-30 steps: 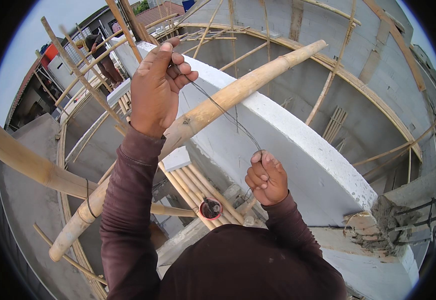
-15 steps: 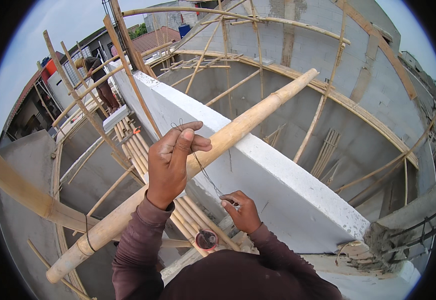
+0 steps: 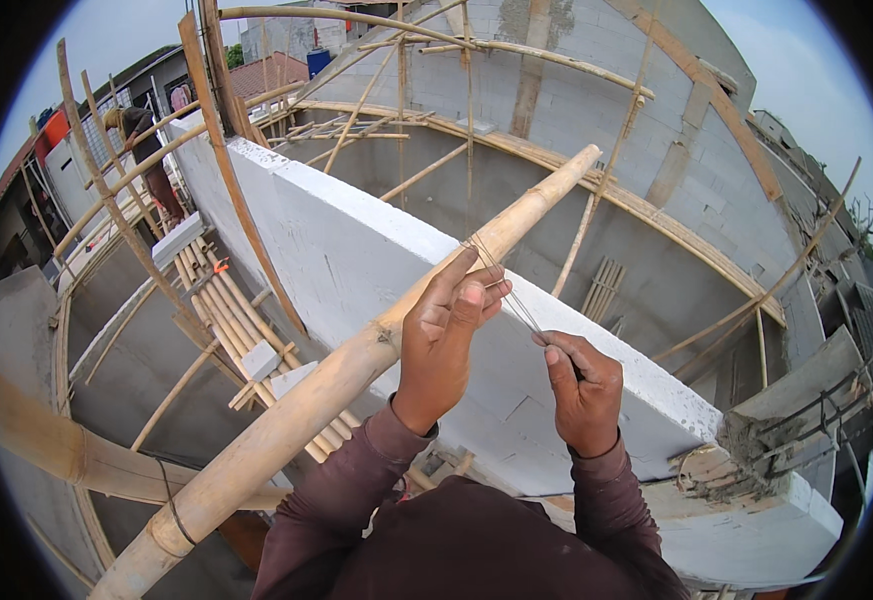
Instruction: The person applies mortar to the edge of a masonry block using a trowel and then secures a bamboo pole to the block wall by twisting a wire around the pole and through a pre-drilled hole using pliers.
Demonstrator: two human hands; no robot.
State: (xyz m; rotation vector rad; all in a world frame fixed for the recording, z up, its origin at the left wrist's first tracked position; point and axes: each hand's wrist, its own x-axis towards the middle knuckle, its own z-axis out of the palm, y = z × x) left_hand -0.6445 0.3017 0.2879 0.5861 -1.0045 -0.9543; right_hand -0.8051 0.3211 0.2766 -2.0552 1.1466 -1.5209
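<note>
Beside the loosely parted left fingers runs thin wire, its near end pinched by the right fingers.

Outdoor bldg site, daylight, pale sky overhead. White wall runs diag. Beyond it: tall grey block wall w/ curved bamboo rail along it. Left of white wall: low grey wall. Past its far end: bldgs, incl. red-tiled roof.
</note>
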